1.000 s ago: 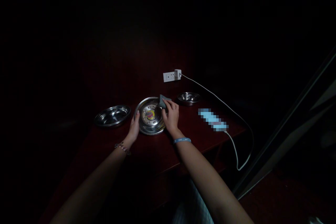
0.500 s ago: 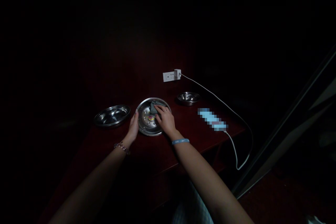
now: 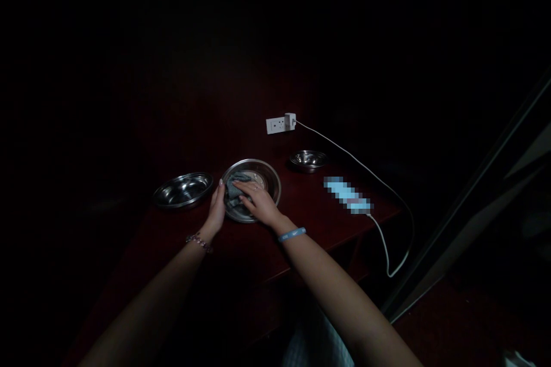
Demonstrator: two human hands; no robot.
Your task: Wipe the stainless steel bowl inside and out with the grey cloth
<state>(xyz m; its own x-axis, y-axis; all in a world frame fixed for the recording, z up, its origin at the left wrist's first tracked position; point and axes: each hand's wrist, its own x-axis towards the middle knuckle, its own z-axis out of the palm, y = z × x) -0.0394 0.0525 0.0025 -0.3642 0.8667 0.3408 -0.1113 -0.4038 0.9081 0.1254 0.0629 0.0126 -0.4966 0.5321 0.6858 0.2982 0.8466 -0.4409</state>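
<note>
A shiny steel bowl (image 3: 272, 183) is tilted toward me over the dark red table (image 3: 253, 246). My left hand (image 3: 216, 207) grips its left rim, thumb on the edge and the other fingers hidden behind. Inside the bowl, my right hand (image 3: 259, 200) presses a grey-green cloth (image 3: 236, 188) against the left part of the inner surface. Its fingers lie over the cloth, pinning it to the metal. A second steel bowl (image 3: 184, 190), wide and shallow, rests left of my hands. Farther back on the right stands a smaller steel bowl (image 3: 307, 160).
A blurred-out phone-like object (image 3: 346, 195) lies at the table's right, joined by a white cable (image 3: 383, 241) to a charger (image 3: 290, 120) in the wall socket (image 3: 275, 125). The cable loops past the table's right edge. Surroundings are very dark.
My right hand has slid the cloth from the upper right of the bowl's inside to its left side, covering the coloured sticker seen before. My left hand keeps its hold on the rim.
</note>
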